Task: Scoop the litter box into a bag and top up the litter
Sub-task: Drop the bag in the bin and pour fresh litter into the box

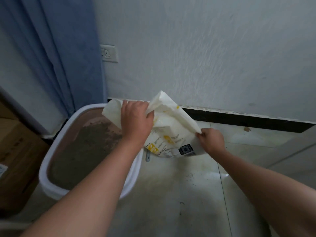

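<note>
A white litter box [44,165] with a brown inner wall stands on the floor at the left, holding grey-brown litter [85,147]. A white litter bag [172,127] with yellow print and a black label is held tilted over the box's far right corner. My left hand [136,120] grips the bag's upper part. My right hand [212,139] pinches its lower right corner. A grey scoop handle [148,157] shows beneath the bag, beside the box; the rest of it is hidden.
A blue curtain [56,53] hangs at the left. A wall socket [109,53] sits above the box. Cardboard boxes [15,151] stand at the far left. Scattered litter grains [191,177] lie on the pale tiled floor. A black skirting [239,119] runs along the wall.
</note>
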{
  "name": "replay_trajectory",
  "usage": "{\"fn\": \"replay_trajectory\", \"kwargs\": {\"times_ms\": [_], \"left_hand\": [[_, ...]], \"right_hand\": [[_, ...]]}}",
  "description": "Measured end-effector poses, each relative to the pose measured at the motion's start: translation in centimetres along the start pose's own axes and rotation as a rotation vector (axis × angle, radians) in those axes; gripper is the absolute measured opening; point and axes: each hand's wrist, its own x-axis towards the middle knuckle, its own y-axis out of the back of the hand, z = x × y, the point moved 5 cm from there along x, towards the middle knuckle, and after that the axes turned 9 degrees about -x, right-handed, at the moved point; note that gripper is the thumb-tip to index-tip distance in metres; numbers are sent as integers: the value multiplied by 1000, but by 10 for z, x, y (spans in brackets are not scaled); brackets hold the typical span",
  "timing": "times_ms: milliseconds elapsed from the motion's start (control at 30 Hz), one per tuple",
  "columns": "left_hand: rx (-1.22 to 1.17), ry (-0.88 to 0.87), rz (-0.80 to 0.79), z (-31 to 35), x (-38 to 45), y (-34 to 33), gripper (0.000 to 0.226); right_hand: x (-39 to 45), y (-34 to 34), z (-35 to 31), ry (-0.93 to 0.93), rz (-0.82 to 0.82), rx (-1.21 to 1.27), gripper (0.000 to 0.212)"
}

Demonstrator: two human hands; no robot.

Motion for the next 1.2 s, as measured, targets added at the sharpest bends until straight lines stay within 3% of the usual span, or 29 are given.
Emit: {"fn": "replay_trajectory", "kwargs": {"times_ms": [200, 367, 633, 1200], "left_hand": [[-160, 272, -54, -46, -2, 23, 17], [-168, 338, -210, -69, -13, 28, 23], [-235, 451, -196, -83, -15, 36, 15], [-213, 628, -225, -120, -26, 69, 43]], "right_hand": [[-9, 46, -20, -14, 113, 60, 26], [-21, 70, -31, -26, 151, 33, 32], [-28, 94, -53, 142, 295, -28, 26], [-22, 136, -109, 532, 382, -114, 18]]}}
